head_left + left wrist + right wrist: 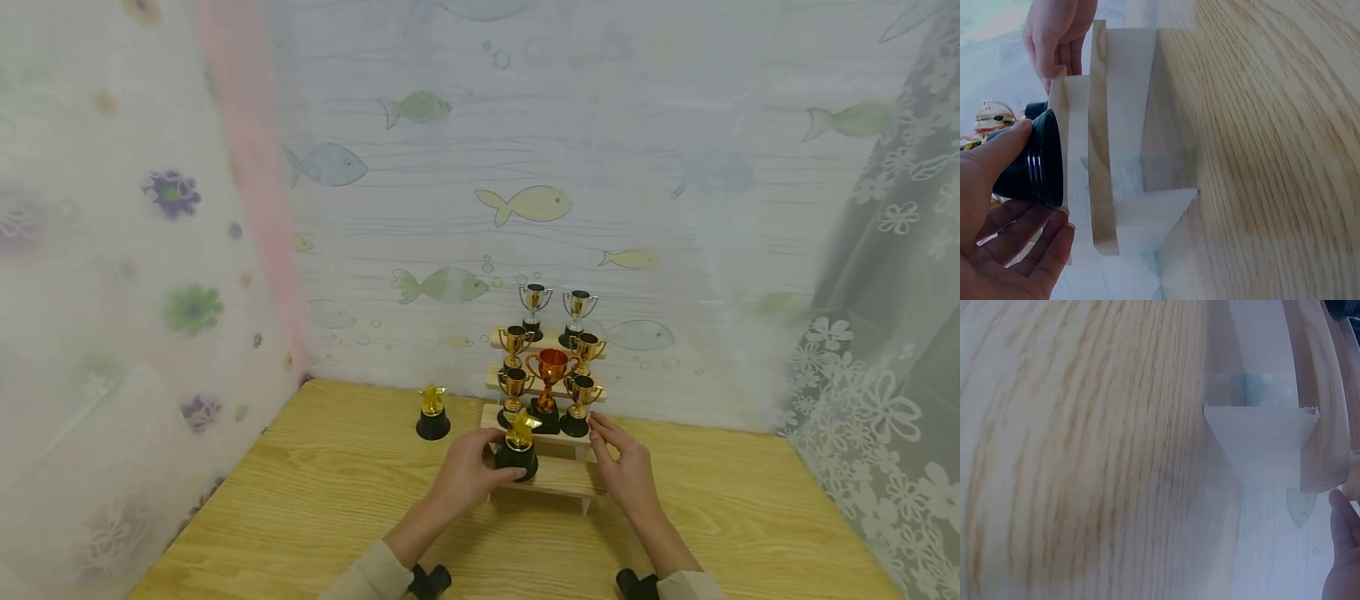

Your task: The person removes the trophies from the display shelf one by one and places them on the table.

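My left hand [468,471] grips a star trophy [517,450] by its black base, thumb on one side and fingers on the other. In the left wrist view the base [1029,165] hangs a little above the lowest step [1099,175] of a wooden tiered stand [566,477]. At the stand's right side, my right hand [626,467] pinches the end of the second step with thumb and fingertips. On that step stand two gold cups [579,400] and a larger orange-red cup [551,367]. More gold cups [587,346] and two silver-and-gold cups [534,304] fill the upper steps.
Another star trophy [432,417] stands on the wood-grain table [315,483], left of the stand. Behind the stand hangs a pale curtain [637,192] printed with fish. Lace flowers cover the fabric [885,417] at the right.
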The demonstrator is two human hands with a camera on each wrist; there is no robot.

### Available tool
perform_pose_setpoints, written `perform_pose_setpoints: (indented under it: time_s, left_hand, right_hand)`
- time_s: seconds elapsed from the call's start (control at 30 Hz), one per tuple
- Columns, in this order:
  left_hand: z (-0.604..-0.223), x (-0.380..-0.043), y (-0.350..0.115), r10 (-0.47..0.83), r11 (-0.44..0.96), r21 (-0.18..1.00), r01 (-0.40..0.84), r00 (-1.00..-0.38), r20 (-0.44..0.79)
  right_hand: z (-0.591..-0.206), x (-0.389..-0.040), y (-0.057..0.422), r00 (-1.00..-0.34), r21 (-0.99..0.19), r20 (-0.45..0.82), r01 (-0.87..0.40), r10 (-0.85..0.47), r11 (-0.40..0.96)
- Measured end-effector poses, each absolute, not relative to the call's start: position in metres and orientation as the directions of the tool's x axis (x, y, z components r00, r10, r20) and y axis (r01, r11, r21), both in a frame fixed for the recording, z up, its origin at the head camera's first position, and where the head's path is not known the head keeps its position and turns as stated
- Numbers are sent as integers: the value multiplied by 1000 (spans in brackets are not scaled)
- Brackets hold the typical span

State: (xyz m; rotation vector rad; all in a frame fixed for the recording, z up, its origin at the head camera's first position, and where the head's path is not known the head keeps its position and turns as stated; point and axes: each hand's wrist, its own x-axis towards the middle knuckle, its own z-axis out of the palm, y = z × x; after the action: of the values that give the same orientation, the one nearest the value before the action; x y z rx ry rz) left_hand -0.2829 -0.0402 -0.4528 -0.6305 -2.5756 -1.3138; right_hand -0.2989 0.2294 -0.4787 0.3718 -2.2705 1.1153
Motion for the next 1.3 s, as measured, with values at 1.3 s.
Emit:
perform_pose_setpoints:
  time_s: [1.3]
  left_hand:
    - [-465, -287, -109, 109, 592, 724, 353, -926, 362]
  right_hand:
    - [-479, -298, 228, -811, -645, 584, -456, 11, 613]
